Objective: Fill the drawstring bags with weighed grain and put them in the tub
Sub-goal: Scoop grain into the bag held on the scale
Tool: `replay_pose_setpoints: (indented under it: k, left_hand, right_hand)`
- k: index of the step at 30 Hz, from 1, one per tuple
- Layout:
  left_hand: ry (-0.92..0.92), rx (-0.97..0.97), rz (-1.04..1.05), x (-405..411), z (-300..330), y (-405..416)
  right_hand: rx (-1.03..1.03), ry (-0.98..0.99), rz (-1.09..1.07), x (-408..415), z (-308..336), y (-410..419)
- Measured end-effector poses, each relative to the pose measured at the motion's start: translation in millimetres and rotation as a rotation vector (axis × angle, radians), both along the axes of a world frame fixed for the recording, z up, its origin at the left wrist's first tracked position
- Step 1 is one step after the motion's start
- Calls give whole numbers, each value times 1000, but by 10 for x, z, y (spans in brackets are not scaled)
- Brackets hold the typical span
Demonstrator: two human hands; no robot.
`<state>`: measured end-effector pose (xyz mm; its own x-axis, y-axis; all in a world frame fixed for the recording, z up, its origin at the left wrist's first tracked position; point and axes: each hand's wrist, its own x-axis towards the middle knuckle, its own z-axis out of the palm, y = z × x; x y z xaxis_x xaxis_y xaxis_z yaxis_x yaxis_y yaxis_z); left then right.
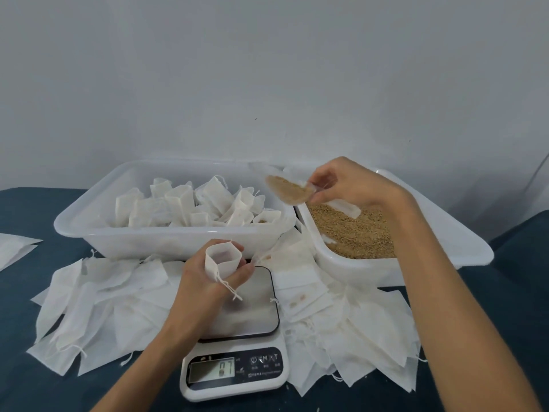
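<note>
My left hand [208,281] grips an empty white drawstring bag [221,260] with its mouth held open, above the steel plate of the scale [249,307]. My right hand [353,185] pinches a small clear dish of brown grain [286,190], tilted, in the air between the two tubs. The left white tub [98,230] holds several filled bags [190,206]. The right white tub [463,248] holds loose grain [356,230]. The scale's display [212,370] shows digits.
Several flat empty bags lie spread on the blue tabletop to the left [89,310] and right [356,337] of the scale. Another white sheet [15,248] lies at the far left edge. A pale wall stands behind the tubs.
</note>
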<state>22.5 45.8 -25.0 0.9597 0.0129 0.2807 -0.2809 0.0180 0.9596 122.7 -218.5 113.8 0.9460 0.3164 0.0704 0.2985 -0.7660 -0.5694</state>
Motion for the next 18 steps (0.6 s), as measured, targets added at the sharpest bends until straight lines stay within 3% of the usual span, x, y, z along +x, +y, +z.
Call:
replay_pose_setpoints:
  k: [6,18]
  left_hand:
    - [-11,81,25,1,7,-6]
    - [-10,118,50,-16,-26,32]
  right_hand:
    - [-23,29,164,-297,-11,273]
    - [-154,-92,106,-378,10,90]
